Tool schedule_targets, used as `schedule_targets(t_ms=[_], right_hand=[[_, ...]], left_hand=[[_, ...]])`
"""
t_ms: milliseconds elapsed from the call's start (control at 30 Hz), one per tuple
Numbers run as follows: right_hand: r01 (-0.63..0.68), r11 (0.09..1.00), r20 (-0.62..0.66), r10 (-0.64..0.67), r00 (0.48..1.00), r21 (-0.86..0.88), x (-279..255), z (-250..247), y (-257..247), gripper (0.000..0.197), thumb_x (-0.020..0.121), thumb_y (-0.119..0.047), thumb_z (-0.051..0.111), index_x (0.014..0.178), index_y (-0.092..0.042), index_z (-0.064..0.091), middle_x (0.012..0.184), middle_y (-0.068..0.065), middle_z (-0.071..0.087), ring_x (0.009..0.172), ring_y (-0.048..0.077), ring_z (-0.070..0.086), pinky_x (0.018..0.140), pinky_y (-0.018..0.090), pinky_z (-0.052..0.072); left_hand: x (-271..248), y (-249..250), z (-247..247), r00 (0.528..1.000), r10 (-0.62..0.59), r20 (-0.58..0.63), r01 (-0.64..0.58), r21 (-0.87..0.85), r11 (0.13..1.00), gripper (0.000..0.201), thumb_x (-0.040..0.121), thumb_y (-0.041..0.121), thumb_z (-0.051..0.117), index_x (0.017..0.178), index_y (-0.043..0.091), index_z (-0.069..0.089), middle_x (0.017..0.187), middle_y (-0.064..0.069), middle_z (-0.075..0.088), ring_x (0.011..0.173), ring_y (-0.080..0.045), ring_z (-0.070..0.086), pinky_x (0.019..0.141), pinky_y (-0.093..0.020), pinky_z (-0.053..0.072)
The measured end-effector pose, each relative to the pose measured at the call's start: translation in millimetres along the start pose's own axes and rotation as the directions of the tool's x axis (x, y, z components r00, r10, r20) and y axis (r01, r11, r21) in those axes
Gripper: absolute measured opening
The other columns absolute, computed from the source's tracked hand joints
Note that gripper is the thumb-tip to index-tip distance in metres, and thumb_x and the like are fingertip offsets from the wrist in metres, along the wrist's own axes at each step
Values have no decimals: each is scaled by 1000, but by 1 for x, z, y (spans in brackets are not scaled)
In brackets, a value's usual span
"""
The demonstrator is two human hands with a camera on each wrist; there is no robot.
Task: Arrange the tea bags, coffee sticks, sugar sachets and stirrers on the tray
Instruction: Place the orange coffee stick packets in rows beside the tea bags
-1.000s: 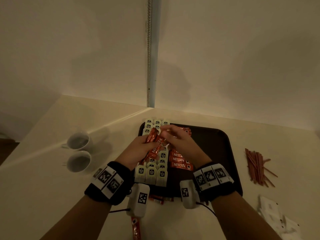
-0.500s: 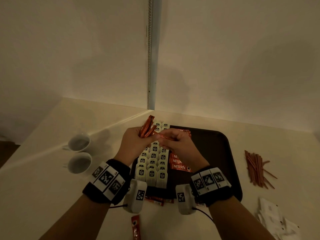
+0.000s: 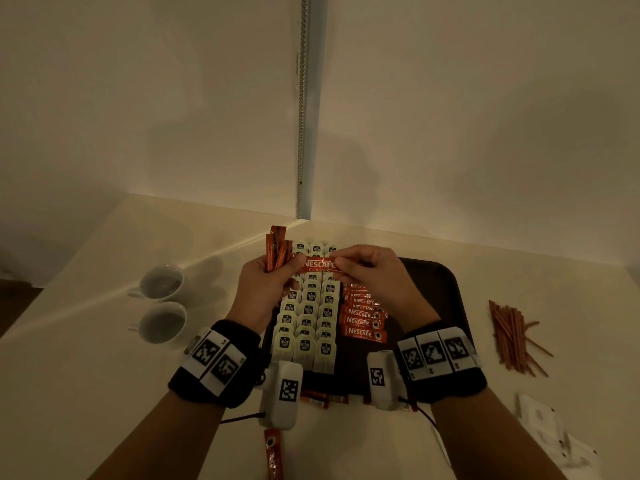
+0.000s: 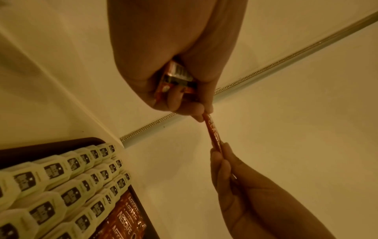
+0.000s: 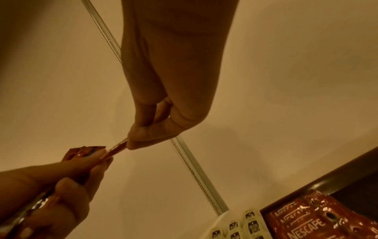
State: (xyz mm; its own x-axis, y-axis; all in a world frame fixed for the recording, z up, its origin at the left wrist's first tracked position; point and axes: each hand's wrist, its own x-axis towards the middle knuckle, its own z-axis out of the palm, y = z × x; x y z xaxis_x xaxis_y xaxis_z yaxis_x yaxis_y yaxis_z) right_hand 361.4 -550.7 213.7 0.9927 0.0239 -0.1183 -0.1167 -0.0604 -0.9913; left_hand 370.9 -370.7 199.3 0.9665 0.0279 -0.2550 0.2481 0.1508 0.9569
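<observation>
Coffee stick held between both hands above the tray; arrangement part done.

Dark rectangular plastic tray (image 3: 446, 289), below the grip: three rows of pale tea bags (image 3: 308, 320) laid, column of red coffee sticks (image 3: 362, 317) begun. Right of the grip, off-tray: white sugar sachets (image 3: 547, 434), brown stirrers (image 3: 510, 336). Left hand (image 3: 259, 292) clutches spare sticks (image 3: 276, 249); right hand (image 3: 375, 275) pinches one red Nescafe stick (image 3: 319, 265) by its end.

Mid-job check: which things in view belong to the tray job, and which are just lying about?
Job: tray; tea bags; coffee sticks; stick pinched by both hands, left hand, right hand; stirrers; sugar sachets.
Lying about: two cups.
</observation>
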Motion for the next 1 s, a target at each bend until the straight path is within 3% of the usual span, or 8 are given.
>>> schedule_targets(t_ms=[100, 233, 333, 433, 567, 767, 900, 1000], right_hand=[[25, 993, -57, -32, 998, -114, 1, -6, 1, 11, 80, -14, 70, 91, -11, 71, 81, 6, 71, 63, 6, 64, 63, 14, 52], [28, 982, 12, -26, 1000, -189, -1, -16, 4, 14, 85, -12, 64, 97, -17, 70, 87, 4, 72, 71, 9, 66, 65, 14, 52], [6, 967, -2, -7, 1000, -253, -2, -32, 13, 14, 87, -13, 61, 95, -23, 68, 93, 2, 71, 81, 16, 68, 71, 22, 55], [-41, 911, -59, 18, 998, -411, -4, -55, 36, 13, 89, -12, 58, 90, -24, 62, 97, -3, 65, 88, 11, 63, 75, 23, 51], [-174, 802, -49, 179, 983, -572, -14, -76, 81, 21, 89, -7, 57, 89, -28, 57, 96, -12, 60, 88, 4, 59, 67, 15, 44], [-320, 691, -69, 366, 928, -648, -26, -78, 132, 17, 87, -9, 61, 100, -19, 62, 103, -8, 57, 88, 4, 56, 64, 13, 43], [-356, 690, -160, 333, 929, -630, -27, -74, 147, 14, 84, -9, 65, 94, -20, 63, 102, -9, 57, 103, 10, 55, 84, 19, 42], [-368, 679, -235, 284, 930, -636, -25, -71, 151, 14, 85, -10, 65, 99, -15, 66, 109, -2, 61, 102, 8, 52, 88, 21, 39]], left_hand=[[-1, 0, 0, 999, 19, -40, -20, -17, 1000, 17, 86, 14, 67, 100, 4, 67, 79, -7, 68, 41, -2, 51, 38, -12, 35], [-2, -4, -4, 1000, -4, -1, 4, 14, 1000, 20, 88, 19, 65, 103, 7, 66, 86, -6, 71, 45, -5, 57, 39, -14, 37], [-4, -10, -12, 998, -61, -8, 62, 30, 998, 17, 89, 27, 63, 95, 12, 66, 66, 1, 65, 48, -10, 60, 45, -18, 43], [-4, -18, -27, 986, -158, -59, 160, 20, 987, 18, 87, 30, 67, 82, 15, 58, 54, 6, 43, 42, -10, 45, 43, -20, 42], [-2, -26, -43, 962, -270, -33, 269, -22, 963, 19, 88, 33, 64, 86, 20, 51, 56, 6, 37, 43, -9, 33, 48, -24, 32], [-3, -27, -48, 943, -332, -11, 331, -70, 941, 16, 95, 33, 49, 89, 19, 52, 55, 6, 40, 44, -9, 34, 50, -26, 30], [-3, -29, -49, 944, -330, -6, 329, -57, 943, 12, 95, 29, 49, 91, 19, 53, 57, 5, 41, 45, -10, 34, 49, -25, 31], [-2, -31, -49, 942, -336, -13, 335, -56, 941, 10, 94, 27, 49, 91, 19, 54, 58, 4, 41, 45, -10, 35, 50, -26, 31]])
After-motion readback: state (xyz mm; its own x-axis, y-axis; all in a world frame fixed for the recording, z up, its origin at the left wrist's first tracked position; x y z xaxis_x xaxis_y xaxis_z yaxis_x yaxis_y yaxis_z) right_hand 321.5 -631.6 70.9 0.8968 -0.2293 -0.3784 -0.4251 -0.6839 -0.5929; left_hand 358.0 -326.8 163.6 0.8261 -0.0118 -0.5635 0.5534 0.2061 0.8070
